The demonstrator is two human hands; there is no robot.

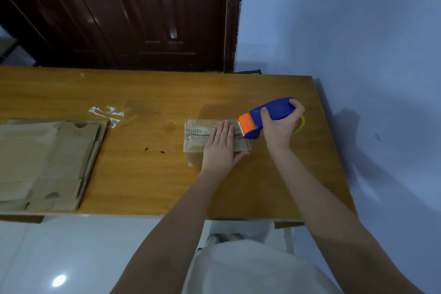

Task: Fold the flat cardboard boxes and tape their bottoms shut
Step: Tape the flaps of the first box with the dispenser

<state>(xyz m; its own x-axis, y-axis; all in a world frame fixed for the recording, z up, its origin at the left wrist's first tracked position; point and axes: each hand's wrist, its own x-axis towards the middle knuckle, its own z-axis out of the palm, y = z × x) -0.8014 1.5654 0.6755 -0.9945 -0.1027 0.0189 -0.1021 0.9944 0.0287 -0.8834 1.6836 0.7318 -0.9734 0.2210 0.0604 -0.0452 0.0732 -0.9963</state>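
Matt brown cardboard box (195,143), ribbed along its edges; smooth blue-and-orange plastic tape dispenser (269,114); wood-grain surface (152,93), faintly sheened; matt cardboard flats (45,162); glossy dark wooden door (143,12)

Bare forearms (317,188) — no sleeves; pale off-white garment (257,270) — light shoes (224,238).

A wooden table (155,93) carries flat cardboard boxes (45,162) at left and a folded box (195,141)
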